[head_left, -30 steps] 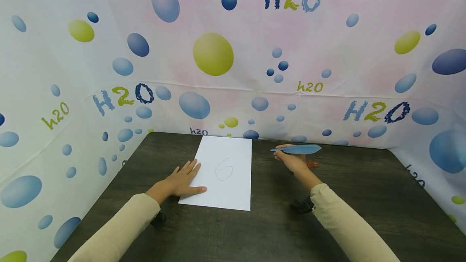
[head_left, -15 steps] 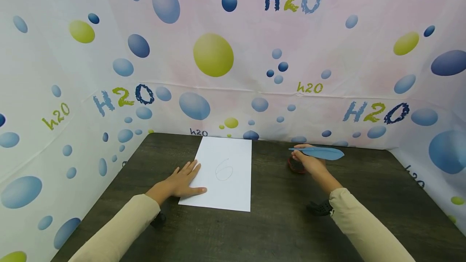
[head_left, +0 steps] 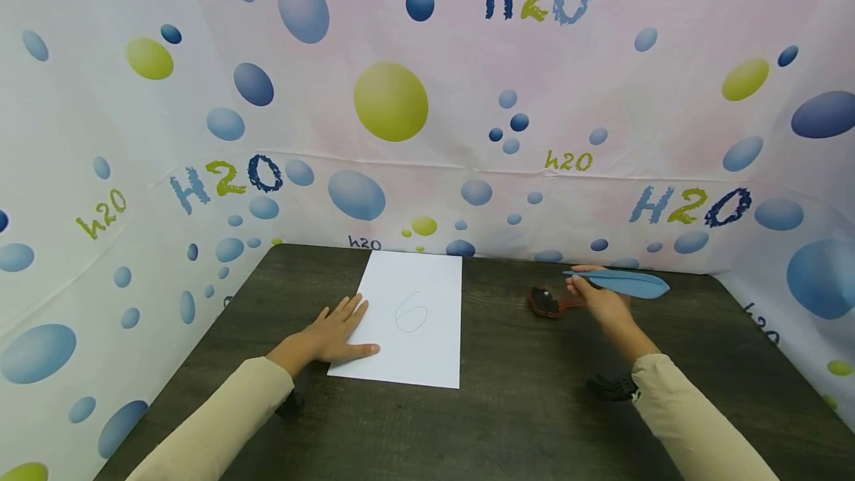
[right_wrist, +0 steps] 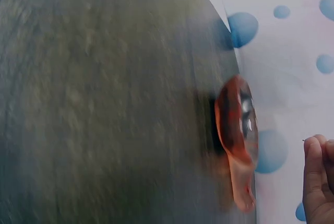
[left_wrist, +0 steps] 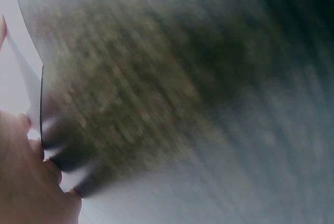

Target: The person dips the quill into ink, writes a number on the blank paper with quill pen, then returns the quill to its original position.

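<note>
My left hand [head_left: 336, 332] lies flat with spread fingers on the left edge of a white paper sheet [head_left: 437, 355]. The sheet bears a thin, round-bottomed line like a figure 6. In the left wrist view, part of the left hand [left_wrist: 31, 182] shows at the lower left. Further right, my right hand [head_left: 604, 303] pinches a blue feather pen [head_left: 631, 283] by its narrow end, the broad vane pointing right. Just left of that hand sits a small red-orange, handled piece [head_left: 544, 302] with a dark glossy middle; the right wrist view shows its rounded bowl [right_wrist: 237, 119] and short handle.
The dark wood-look table [head_left: 401, 429] ends at a white backdrop [head_left: 320, 110] printed with blue and green dots and H2O lettering. Backdrop also rises along both sides. A black wrist strap [head_left: 611, 387] hangs under the right forearm.
The right hand has moved steadily right with the feather pen, from beside the paper past the red-orange piece, which has come into view. The left hand and paper stay put.
</note>
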Demonstrator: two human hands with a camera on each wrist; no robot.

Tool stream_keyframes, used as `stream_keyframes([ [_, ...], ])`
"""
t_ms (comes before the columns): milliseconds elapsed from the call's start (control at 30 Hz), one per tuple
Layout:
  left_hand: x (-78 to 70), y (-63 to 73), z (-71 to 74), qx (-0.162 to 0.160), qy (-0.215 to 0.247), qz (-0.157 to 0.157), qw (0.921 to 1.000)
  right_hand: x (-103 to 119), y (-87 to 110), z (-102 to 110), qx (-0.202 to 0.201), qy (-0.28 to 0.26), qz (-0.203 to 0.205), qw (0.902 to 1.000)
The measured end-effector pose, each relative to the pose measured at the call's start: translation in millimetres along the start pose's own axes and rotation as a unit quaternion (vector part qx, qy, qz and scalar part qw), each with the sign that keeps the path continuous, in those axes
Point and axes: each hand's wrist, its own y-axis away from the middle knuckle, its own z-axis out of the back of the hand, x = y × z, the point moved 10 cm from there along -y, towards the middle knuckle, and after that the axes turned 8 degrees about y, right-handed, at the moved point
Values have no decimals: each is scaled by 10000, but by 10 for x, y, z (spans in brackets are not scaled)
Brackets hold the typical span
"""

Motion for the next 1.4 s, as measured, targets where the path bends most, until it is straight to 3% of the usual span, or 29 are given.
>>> stream_keyframes([
  [233, 5, -6, -4, -14, 14, -5, 10000, 85, 58, 196, -545, -93, 1037, 9931],
  [367, 3, -3, -4, -16, -3, -8, 10000, 124, 127, 226, -631, 338, 1628, 9841],
  [500, -6, 6, -1, 6, 22, 7, 10000, 160, 186, 263, -826, 1060, 2142, 9675],
  [733, 2, 3, -5, -5, -16, 12, 10000, 238, 247, 320, -1100, 2467, 2383, 9329],
  [867, 7, 0, -11, -4, -18, 18, 10000, 250, 262, 339, -1142, 2770, 2370, 9241],
  [967, 9, 0, -16, 8, -10, 29, 10000, 193, 246, 361, -1187, 2731, 2205, 9288],
  [1033, 10, 0, -18, 11, -10, 34, 10000, 125, 224, 373, -1138, 2474, 2011, 9410],
  [1200, 12, -4, -19, 15, -25, 40, 10000, -90, 164, 376, -839, 1152, 1378, 9802],
  [1300, 13, -7, -19, 12, -32, 36, 10000, -168, 147, 370, -703, 378, 1121, 9905],
  [1400, 14, -6, -19, 9, -30, 35, 10000, -218, 143, 360, -529, -452, 887, 9936],
])
